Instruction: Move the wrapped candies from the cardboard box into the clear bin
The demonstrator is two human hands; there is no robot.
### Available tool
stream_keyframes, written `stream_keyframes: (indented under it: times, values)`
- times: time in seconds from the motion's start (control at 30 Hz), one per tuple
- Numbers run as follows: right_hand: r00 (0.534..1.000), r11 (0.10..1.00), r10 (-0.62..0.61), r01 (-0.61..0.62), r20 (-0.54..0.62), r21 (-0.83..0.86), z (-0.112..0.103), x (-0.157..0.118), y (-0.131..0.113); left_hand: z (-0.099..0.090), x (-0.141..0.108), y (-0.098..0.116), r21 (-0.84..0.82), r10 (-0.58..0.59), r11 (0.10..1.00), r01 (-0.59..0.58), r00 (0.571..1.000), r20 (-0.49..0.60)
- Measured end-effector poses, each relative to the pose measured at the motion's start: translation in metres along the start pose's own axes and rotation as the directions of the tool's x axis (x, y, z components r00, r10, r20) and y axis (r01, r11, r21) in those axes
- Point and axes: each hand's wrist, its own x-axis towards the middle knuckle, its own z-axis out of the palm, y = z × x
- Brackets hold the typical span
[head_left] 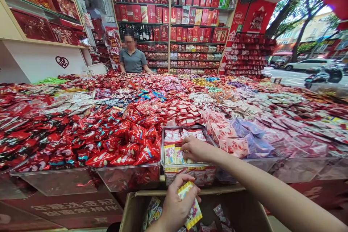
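Observation:
My left hand [181, 201] is closed around a yellow-and-white candy packet [193, 214] with cartoon print, above an open cardboard box [231, 206]. Over a clear plastic bin [187, 165] at the front of the display, my right hand [199, 149] reaches in from the right. Its fingers are bent and pressed at the edge of another yellow candy packet [179, 155]; the fingertips are partly hidden. One more yellow packet [170, 154] lies to the left in the same bin. Red-and-white packets [172, 136] fill the bin's back part.
Red wrapped candies [136, 145] heap up left of the bin, pink and lilac packets [241, 134] on its right. More packets [156, 206] lie inside the cardboard box. Behind the display stands a person [133, 59] in a grey shirt, before shelves of bottles and boxes [195, 16].

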Motion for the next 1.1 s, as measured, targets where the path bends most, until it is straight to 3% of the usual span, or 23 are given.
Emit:
stream_keyframes:
  times: [0.23,0.4,0.53,0.63,0.77,0.83,0.93,1.03,1.1]
  values:
    - [0.994,0.996,0.044,-0.035,-0.103,0.086,-0.001,-0.012,0.005,0.000,0.000,0.001,0.016,-0.002,1.000,0.002,1.000,0.005]
    - [0.991,0.988,0.134,-0.132,-0.017,0.082,0.005,-0.014,0.009,-0.001,-0.001,-0.002,0.033,0.008,0.999,-0.009,1.000,0.026]
    - [0.991,0.988,0.125,-0.121,-0.038,0.097,0.008,-0.008,0.014,0.001,-0.004,-0.005,0.030,-0.011,1.000,0.007,0.993,0.120]
    - [0.977,0.988,0.110,-0.087,-0.182,0.131,-0.001,-0.012,0.009,0.002,-0.002,-0.006,-0.080,-0.056,0.994,0.068,0.988,0.142]
    - [0.860,0.964,0.156,-0.025,-0.486,0.265,-0.012,-0.045,-0.023,0.001,0.003,-0.002,-0.255,-0.070,0.963,0.085,0.995,0.068]
    - [0.833,0.924,0.236,-0.032,-0.501,0.382,-0.006,-0.070,-0.045,0.001,0.004,0.001,-0.292,-0.073,0.953,0.081,0.997,0.038]
    - [0.845,0.805,0.408,-0.153,-0.346,0.574,0.023,-0.100,-0.075,0.002,0.004,0.002,-0.256,-0.047,0.966,0.040,0.999,-0.020]
    - [0.828,0.608,0.537,-0.248,-0.161,0.754,0.059,-0.110,-0.090,0.003,0.002,-0.002,-0.138,0.027,0.990,-0.039,0.996,-0.087]
    - [0.809,0.462,0.580,-0.226,-0.099,0.858,0.074,-0.110,-0.090,0.002,0.002,-0.004,-0.071,0.063,0.995,-0.069,0.995,-0.079]
